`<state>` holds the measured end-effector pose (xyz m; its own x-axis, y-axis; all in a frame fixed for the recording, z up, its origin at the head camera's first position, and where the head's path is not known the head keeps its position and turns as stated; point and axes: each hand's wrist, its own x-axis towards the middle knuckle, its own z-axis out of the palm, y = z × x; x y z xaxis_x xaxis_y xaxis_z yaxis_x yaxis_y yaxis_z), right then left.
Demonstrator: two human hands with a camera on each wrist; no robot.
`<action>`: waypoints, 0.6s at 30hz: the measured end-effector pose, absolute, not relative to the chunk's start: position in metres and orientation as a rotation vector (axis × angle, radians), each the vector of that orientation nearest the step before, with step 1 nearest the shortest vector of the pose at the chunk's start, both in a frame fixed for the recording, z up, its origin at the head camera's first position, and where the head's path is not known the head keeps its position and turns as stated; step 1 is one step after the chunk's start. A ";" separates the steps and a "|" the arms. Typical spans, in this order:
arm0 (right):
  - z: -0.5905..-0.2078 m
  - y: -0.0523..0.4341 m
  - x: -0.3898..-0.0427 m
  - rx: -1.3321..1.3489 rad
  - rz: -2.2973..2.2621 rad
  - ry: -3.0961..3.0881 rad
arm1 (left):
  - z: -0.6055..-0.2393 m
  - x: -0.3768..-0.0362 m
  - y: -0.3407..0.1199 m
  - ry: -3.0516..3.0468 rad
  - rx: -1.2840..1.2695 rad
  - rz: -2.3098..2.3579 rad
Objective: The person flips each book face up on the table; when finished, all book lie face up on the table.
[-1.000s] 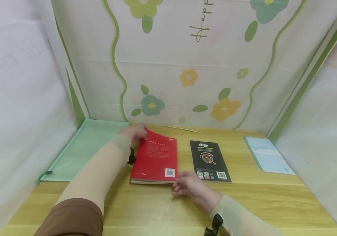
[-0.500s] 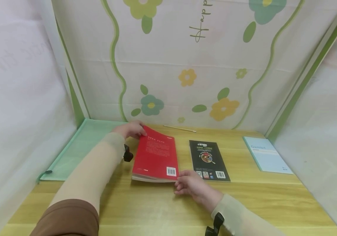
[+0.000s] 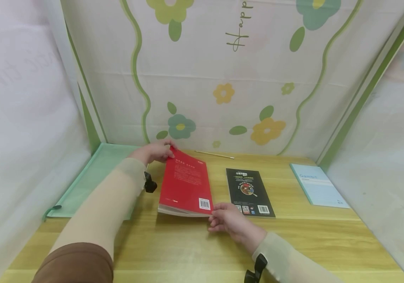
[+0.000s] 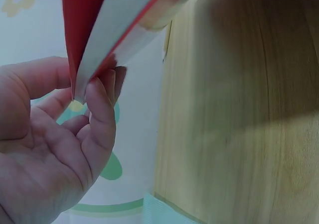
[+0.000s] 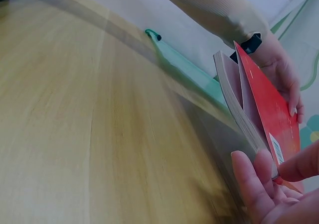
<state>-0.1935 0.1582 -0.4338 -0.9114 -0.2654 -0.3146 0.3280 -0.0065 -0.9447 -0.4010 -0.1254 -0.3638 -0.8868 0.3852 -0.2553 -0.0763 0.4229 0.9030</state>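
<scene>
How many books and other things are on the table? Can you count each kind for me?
Books: 2, the red book and the black book
Notebooks: 1, the light blue notebook
Zip folders: 1, the green zip folder
Pencils: 1, the pencil
Total: 5

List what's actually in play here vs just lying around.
In play:
red book, far corner gripped by the left hand, near corner by the right hand.

Lying around:
black book
blue notebook
green folder
pencil
</scene>
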 end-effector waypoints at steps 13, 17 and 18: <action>-0.435 0.153 -0.191 0.056 -1.995 1.886 | -0.356 -0.396 -0.132 2.340 0.308 1.401; -0.435 0.151 -0.190 0.059 -2.010 1.898 | -0.355 -0.398 -0.133 2.353 0.297 1.403; -0.435 0.151 -0.190 0.058 -2.009 1.900 | -0.353 -0.398 -0.133 2.354 0.294 1.407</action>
